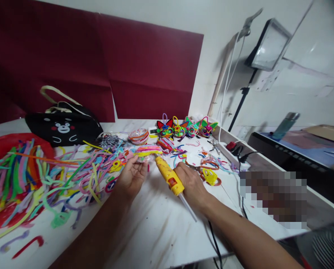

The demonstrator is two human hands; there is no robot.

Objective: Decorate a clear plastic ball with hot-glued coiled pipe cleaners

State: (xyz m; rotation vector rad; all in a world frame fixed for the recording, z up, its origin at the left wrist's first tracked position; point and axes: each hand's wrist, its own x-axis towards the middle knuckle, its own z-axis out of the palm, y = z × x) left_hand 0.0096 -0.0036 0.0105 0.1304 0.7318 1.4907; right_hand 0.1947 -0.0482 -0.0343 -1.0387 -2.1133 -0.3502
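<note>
My right hand [191,183] is wrapped round a yellow glue gun [169,176] with a clear glue stick poking out of its back. The gun's nozzle touches a small pink, yellow and blue pipe-cleaner piece [148,150]. My left hand [131,175] holds that piece up by its lower edge, fingers curled under it. Both hands hover just above the white table [155,228].
A big heap of coloured pipe cleaners [43,172] covers the left of the table over a red sheet. A black bear bag [63,129] stands behind. Several finished colourful mask figures [186,129] line the back edge. Scissors [208,175], a power strip [234,147] and cords lie right.
</note>
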